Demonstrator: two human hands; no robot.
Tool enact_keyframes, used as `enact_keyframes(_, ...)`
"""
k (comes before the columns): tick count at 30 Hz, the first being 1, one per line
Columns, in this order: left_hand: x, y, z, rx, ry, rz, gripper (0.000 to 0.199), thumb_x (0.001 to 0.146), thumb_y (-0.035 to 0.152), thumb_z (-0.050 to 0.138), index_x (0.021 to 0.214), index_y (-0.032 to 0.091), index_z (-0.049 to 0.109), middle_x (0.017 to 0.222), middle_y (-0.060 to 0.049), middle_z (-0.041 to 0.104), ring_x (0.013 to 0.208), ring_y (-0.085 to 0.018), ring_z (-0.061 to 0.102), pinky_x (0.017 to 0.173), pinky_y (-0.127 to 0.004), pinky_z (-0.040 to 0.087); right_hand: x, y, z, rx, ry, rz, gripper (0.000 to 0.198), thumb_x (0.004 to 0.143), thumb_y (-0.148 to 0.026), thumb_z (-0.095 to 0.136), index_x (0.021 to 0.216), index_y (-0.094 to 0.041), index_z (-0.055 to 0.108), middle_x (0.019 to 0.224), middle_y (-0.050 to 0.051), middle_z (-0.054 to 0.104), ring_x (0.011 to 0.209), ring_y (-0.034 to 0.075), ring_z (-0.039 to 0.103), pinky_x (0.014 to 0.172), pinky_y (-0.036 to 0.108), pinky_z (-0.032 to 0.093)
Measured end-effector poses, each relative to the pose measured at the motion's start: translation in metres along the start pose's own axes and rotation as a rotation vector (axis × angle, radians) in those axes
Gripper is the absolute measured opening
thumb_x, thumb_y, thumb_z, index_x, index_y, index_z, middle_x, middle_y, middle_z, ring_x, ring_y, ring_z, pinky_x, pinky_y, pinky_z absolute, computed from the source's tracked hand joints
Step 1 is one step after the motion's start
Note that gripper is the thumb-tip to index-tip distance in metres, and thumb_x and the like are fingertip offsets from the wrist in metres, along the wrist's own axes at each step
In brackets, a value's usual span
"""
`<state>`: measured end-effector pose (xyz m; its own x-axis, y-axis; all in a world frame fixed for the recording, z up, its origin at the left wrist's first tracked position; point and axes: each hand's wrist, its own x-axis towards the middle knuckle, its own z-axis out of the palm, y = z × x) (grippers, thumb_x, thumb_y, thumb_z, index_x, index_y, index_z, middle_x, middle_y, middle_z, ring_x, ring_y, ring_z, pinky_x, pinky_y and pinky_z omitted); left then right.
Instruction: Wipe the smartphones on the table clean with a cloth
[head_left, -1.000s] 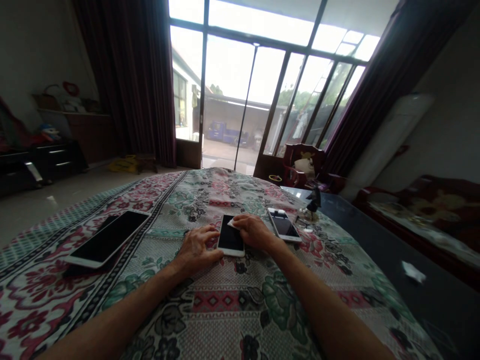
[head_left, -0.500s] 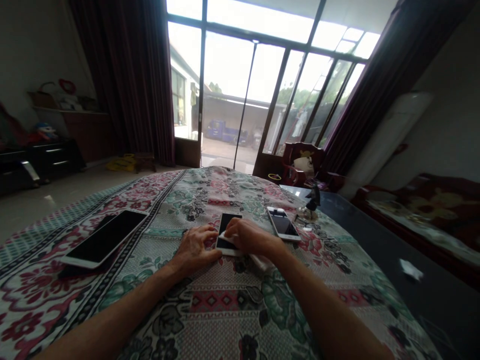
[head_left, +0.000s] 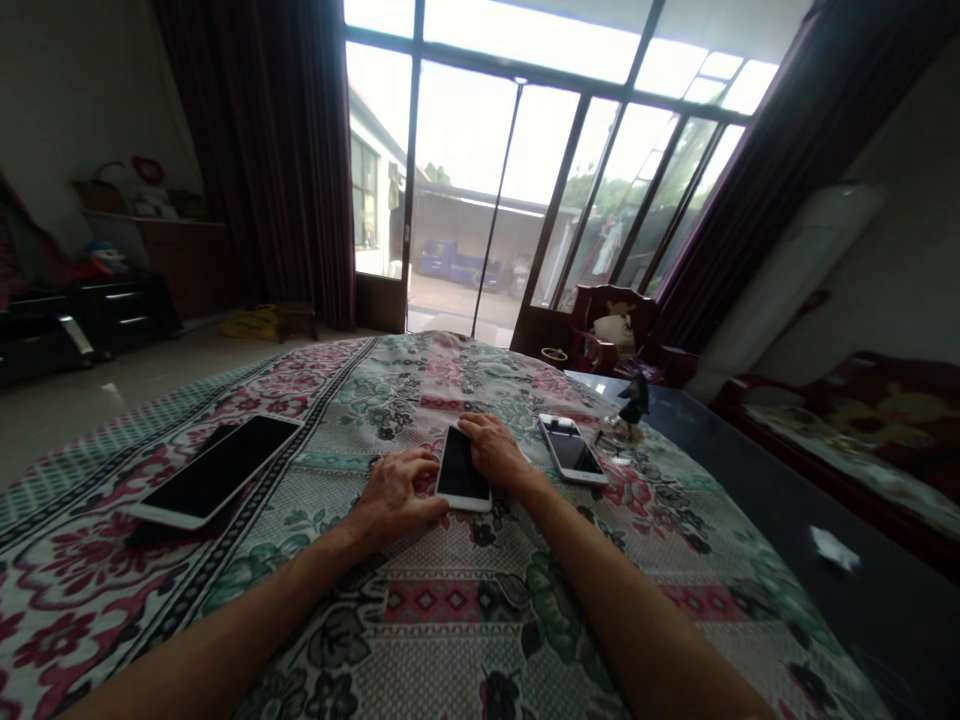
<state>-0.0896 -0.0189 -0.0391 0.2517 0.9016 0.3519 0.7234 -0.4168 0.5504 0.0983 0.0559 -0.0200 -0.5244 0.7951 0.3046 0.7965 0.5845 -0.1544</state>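
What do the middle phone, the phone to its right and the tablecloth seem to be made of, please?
Middle phone: probably glass over a dark screen, judging by its flat, smooth face; the white border could be glass or plastic.
Right phone: likely glass-fronted too, and glossy, since it shows bright reflections.
Tablecloth: apparently matte fabric, given its soft wrinkles and shine-free pattern; fibre unclear.

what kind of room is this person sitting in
Most likely a living room in someone's home: long dark curtains hang beside the big glass doors, a wooden armchair stands near them, and a floral cloth covers the table.
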Motion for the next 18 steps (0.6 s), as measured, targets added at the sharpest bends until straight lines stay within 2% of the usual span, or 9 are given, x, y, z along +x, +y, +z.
enact_keyframes(5,0.000,0.000,-0.003,-0.003,-0.021,0.014,0.040,0.068,0.037,0.063,0.103,0.021,0.075,0.122,-0.010,0.068,0.115,-0.030,0.060,0.102,-0.045,0.042,-0.004,-0.009,-0.008,-0.005,-0.081,-0.083,0.045,0.081,-0.003,0.043,0.117,-0.019,0.065,0.132,0.006,0.061,0.118,0.019,0.053,0.104,0.031,0.035)
enact_keyframes(11,0.001,0.001,-0.005,-0.028,-0.046,0.022,0.038,0.069,0.037,0.061,0.102,0.023,0.075,0.121,-0.008,0.069,0.115,-0.029,0.060,0.103,-0.044,0.042,-0.013,-0.032,-0.026,0.003,-0.171,-0.131,0.032,0.081,-0.004,0.048,0.096,-0.020,0.071,0.113,0.006,0.070,0.101,0.017,0.061,0.095,0.028,0.041)
enact_keyframes(15,0.002,-0.004,-0.008,-0.077,-0.062,0.048,0.036,0.068,0.036,0.062,0.099,0.025,0.076,0.121,-0.007,0.069,0.115,-0.030,0.061,0.102,-0.045,0.044,-0.021,-0.042,-0.039,0.029,-0.252,-0.194,0.022,0.080,-0.007,0.053,0.083,-0.020,0.071,0.108,0.004,0.071,0.101,0.017,0.061,0.091,0.026,0.043)
enact_keyframes(18,0.004,-0.011,-0.010,-0.100,-0.086,0.056,0.034,0.069,0.036,0.063,0.098,0.027,0.076,0.121,-0.006,0.069,0.116,-0.028,0.061,0.102,-0.044,0.044,-0.023,-0.042,-0.041,0.044,-0.263,-0.225,0.022,0.081,-0.007,0.053,0.081,-0.021,0.070,0.107,0.003,0.072,0.100,0.016,0.062,0.089,0.025,0.043)
